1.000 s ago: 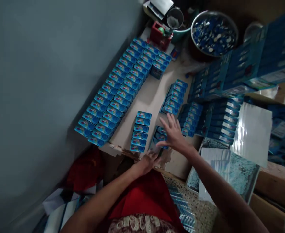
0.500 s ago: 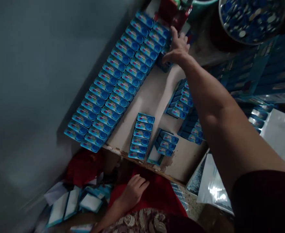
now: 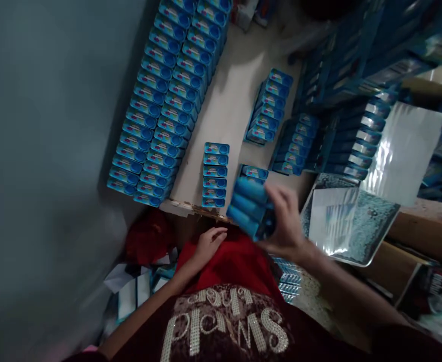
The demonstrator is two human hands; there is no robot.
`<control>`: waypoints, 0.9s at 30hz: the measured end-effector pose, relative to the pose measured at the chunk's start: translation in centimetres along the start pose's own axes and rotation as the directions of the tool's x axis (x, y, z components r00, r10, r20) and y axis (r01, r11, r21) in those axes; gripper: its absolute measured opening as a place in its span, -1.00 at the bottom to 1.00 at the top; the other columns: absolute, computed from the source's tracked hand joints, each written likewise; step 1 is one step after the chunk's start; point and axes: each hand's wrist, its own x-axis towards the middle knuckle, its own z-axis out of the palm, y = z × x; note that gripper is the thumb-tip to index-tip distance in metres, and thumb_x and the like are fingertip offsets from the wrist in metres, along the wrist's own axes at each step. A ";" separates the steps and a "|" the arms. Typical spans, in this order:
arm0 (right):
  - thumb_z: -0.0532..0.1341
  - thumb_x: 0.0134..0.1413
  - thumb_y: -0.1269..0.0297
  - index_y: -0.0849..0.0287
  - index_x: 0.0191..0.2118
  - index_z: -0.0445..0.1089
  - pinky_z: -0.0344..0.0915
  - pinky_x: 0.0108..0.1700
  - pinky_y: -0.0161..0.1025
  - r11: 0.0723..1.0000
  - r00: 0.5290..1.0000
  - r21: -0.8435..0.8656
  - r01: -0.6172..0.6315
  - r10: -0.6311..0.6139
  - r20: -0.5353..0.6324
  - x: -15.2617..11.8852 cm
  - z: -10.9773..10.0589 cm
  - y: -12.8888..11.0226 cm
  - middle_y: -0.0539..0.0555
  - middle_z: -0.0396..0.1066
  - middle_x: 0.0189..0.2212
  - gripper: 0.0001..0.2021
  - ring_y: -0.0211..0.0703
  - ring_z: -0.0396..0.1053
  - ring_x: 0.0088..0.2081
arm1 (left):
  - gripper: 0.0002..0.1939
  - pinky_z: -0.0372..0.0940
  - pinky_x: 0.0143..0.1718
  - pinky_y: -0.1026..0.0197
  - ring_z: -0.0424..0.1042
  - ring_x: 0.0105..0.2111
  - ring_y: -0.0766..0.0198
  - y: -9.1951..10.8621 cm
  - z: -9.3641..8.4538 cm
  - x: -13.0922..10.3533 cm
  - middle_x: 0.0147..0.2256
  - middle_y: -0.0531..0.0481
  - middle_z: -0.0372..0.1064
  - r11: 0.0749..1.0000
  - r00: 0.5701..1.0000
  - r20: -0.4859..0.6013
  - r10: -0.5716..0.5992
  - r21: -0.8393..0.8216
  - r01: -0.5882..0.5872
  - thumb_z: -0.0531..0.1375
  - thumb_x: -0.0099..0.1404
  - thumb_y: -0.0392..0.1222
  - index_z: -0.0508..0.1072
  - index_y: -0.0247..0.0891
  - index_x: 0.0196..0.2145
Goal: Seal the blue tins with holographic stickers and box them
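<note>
My right hand (image 3: pixel 289 221) is closed around several small blue boxes (image 3: pixel 246 205), blurred by motion, held side by side over the table's front edge. Just behind them is a short group of matching boxes (image 3: pixel 254 172), partly hidden by the held ones. My left hand (image 3: pixel 210 242) hovers over the red cloth on my lap, near the table edge, with fingers loosely stretched and nothing in them. Beyond it, a single row of blue boxes (image 3: pixel 215 172) stands on the white table (image 3: pixel 191 176).
Two long rows of blue boxes (image 3: pixel 168 110) line the wall side. More groups stand at the right, a near one (image 3: pixel 268 108) and a farther one (image 3: pixel 298 143). A patterned tray (image 3: pixel 375 221) with shiny white sheets (image 3: pixel 334 216) lies right. Cardboard cartons (image 3: pixel 390 266) are below it.
My right hand has come back from the far end of the table and now holds blue boxes near the front edge. My left hand stays by my lap. The view has shifted.
</note>
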 end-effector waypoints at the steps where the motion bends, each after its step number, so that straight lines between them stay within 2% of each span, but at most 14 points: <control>1: 0.36 0.14 -0.09 0.11 0.60 -0.21 0.39 0.19 0.26 1.000 1.000 -0.009 0.013 -0.013 -0.007 -3.0 1.4 -1.4 0.37 0.21 0.26 0.09 0.36 0.31 0.23 | -0.44 0.47 -0.06 0.07 0.60 -0.13 0.06 0.2 -0.2 -0.2 -0.07 -0.23 0.61 0.991 0.997 0.029 -0.072 -0.114 0.074 0.18 0.45 0.26 0.61 -0.28 0.04; 3: 0.34 0.19 0.01 0.11 0.59 -0.12 0.38 0.17 0.23 0.996 0.999 -0.091 -0.024 0.022 -0.023 -7.2 4.9 -2.7 0.37 0.25 0.23 -0.02 0.32 0.33 0.19 | -0.32 0.48 -0.07 0.07 0.61 -0.15 0.08 0.6 -0.2 -0.5 -0.03 -0.27 0.58 0.942 0.986 0.078 -0.145 -0.293 0.161 0.16 0.43 0.37 0.54 -0.29 0.14; 5: 0.34 0.21 0.08 0.06 0.55 0.01 0.30 0.24 0.25 0.983 0.997 -0.176 -0.050 0.039 -0.068 -9.3 8.3 -2.2 0.37 0.25 0.26 -0.12 0.33 0.29 0.25 | -0.28 0.48 0.02 0.04 0.60 -0.06 0.08 0.9 0.2 -0.4 0.08 -0.28 0.54 0.918 0.993 0.066 -0.102 -0.378 0.119 0.20 0.41 0.37 0.46 -0.24 0.25; 8: 0.36 0.24 0.14 -0.05 0.47 0.20 0.19 0.34 0.25 0.960 0.987 -0.276 -0.037 -0.008 -0.162 -10.3 12.2 0.3 0.33 0.21 0.33 -0.27 0.31 0.22 0.34 | -0.30 0.38 0.25 -0.02 0.51 0.17 0.03 1.2 1.3 0.9 0.25 -0.25 0.42 0.938 0.992 -0.051 0.115 -0.324 -0.125 0.28 0.41 0.27 0.38 -0.13 0.35; 11: 0.33 0.28 0.10 -0.11 0.42 0.30 0.13 0.37 0.25 0.946 0.969 -0.322 0.031 -0.107 -0.223 -10.3 14.9 2.6 0.29 0.22 0.35 -0.38 0.29 0.18 0.37 | -0.33 0.25 0.39 -0.03 0.34 0.36 0.01 1.3 2.4 2.7 0.40 -0.21 0.26 0.915 0.933 -0.102 0.345 -0.183 -0.359 0.27 0.46 0.15 0.32 -0.09 0.41; 14: 0.27 0.33 0.13 -0.17 0.43 0.31 0.11 0.39 0.26 0.947 0.974 -0.317 0.055 -0.121 -0.191 -10.0 16.7 3.4 0.25 0.25 0.34 -0.42 0.26 0.18 0.37 | -0.36 0.18 0.45 -0.07 0.28 0.40 0.02 1.1 3.2 4.3 0.43 -0.18 0.24 0.880 0.879 -0.091 0.467 -0.047 -0.473 0.25 0.49 0.08 0.30 -0.09 0.43; 17: 0.23 0.35 0.22 -0.17 0.49 0.23 0.07 0.43 0.29 0.956 0.992 -0.290 -0.054 0.017 -0.128 -9.1 17.3 3.2 0.26 0.23 0.37 -0.36 0.27 0.19 0.39 | -0.39 0.12 0.48 -0.10 0.28 0.40 -0.01 0.8 3.7 5.4 0.37 -0.20 0.32 0.841 0.834 -0.114 0.540 0.123 -0.527 0.27 0.46 0.04 0.36 -0.13 0.38; 20: 0.22 0.35 0.24 -0.11 0.56 0.09 -0.05 0.50 0.32 0.956 0.990 -0.261 -0.133 0.118 -0.071 -7.3 16.5 2.7 0.26 0.12 0.47 -0.28 0.29 0.11 0.46 | -0.44 0.12 0.48 -0.13 0.30 0.38 -0.02 1.2 4.4 6.5 0.33 -0.24 0.36 0.821 0.811 -0.159 0.562 0.223 -0.526 0.23 0.47 0.01 0.39 -0.17 0.35; 24: 0.25 0.34 0.06 -0.08 0.59 -0.03 -0.29 0.52 0.50 0.950 0.989 -0.276 -0.148 0.143 -0.038 -5.5 14.7 2.7 0.23 -0.12 0.58 -0.19 0.43 -0.22 0.58 | -0.40 0.11 0.48 -0.13 0.26 0.41 -0.05 2.9 5.2 7.0 0.36 -0.31 0.29 0.875 0.851 -0.239 0.468 0.257 -0.409 0.20 0.49 0.01 0.34 -0.22 0.39; 27: 0.28 0.29 -0.08 0.00 0.60 -0.07 -0.30 0.51 0.54 0.944 0.980 -0.264 -0.195 0.199 -0.015 -5.5 14.3 3.0 0.26 -0.26 0.61 -0.10 0.47 -0.37 0.60 | -0.36 0.07 0.50 -0.09 0.18 0.46 -0.05 4.1 5.2 6.2 0.41 -0.32 0.21 0.917 0.887 -0.259 0.383 0.220 -0.332 0.17 0.51 0.08 0.30 -0.24 0.42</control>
